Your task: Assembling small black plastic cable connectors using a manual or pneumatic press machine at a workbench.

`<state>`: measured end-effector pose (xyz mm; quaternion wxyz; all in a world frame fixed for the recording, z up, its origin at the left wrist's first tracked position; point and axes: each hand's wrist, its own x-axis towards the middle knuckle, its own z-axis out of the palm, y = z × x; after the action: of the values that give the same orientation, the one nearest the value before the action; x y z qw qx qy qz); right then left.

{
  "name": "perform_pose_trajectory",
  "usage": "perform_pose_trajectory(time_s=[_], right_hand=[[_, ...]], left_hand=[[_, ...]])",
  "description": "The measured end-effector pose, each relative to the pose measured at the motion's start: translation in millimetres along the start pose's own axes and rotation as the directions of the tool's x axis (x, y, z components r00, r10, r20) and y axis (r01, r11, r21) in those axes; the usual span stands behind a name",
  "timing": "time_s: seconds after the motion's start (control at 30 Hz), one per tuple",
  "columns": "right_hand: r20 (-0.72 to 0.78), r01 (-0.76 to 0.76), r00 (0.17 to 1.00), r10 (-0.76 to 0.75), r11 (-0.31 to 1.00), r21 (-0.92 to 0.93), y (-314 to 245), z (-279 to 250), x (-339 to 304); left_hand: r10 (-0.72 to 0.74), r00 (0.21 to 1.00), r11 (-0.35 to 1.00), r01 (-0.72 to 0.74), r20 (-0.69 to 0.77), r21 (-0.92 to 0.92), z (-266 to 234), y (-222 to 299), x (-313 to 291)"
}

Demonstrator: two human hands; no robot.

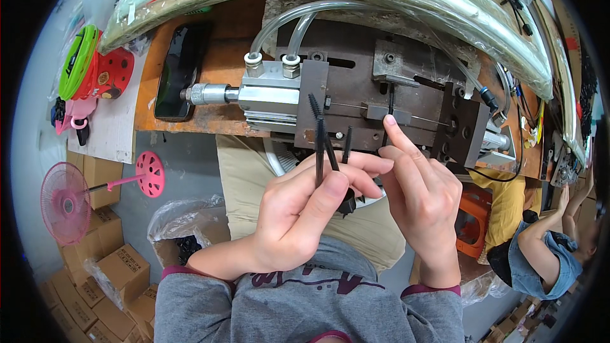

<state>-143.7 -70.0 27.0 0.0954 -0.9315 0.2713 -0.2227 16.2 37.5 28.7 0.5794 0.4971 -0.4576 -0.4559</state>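
One wooden tabletop (229, 33) crosses the person's 12 o'clock side, bearing a long metal fixture (351, 89) with a silver air cylinder (270, 101) at its 9 o'clock end. The left hand (292, 206), at the fixture's 6 o'clock side, has its fingers pinched around several slim black brushes (319, 152); the tallest points to 12 o'clock, another toward 11. The right hand (422, 197), at 4 o'clock, rests its extended index finger on one black stick (391, 98), which lies across the small grey block (375, 112); whether its other fingers grasp the near end cannot be told. Good handling probably means light fingertip pressure, the stick kept square on the block, and the held brushes clear of metal. The stick's long axis runs from 6 to just past 12 o'clock
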Motion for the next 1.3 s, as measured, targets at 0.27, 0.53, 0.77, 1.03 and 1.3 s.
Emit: perform_pose_trajectory(time_s=[0.27, 0.53, 0.77, 1.03, 1.3], right_hand=[[-0.072, 0.066, 0.996, -0.054, 0.983, 0.170, 4, -2, 2], [-0.235, 0.221, 0.961, -0.144, 0.911, 0.347, -13, -9, -11], [-0.117, -0.027, 0.991, 0.060, 0.964, 0.264, -2, -8, -13], [-0.003, 0.064, 0.998, -0.064, 0.998, 0.015, 3, 3, -2], [0.071, 0.023, 0.997, -0.018, 0.997, -0.067, -4, -6, 4]], left_hand=[[-0.020, 1.000, 1.000, 0.020, -0.005, -0.008, -2, 0, 0], [-0.110, 0.981, 0.987, 0.126, 0.160, -0.095, 6, -5, -1], [0.053, 0.995, 0.968, -0.072, 0.083, 0.241, -3, -7, 0], [0.052, 0.992, 0.970, -0.078, 0.115, 0.232, -7, 1, 1], [0.018, 0.997, 0.991, -0.028, 0.075, 0.134, -5, 3, 0]])
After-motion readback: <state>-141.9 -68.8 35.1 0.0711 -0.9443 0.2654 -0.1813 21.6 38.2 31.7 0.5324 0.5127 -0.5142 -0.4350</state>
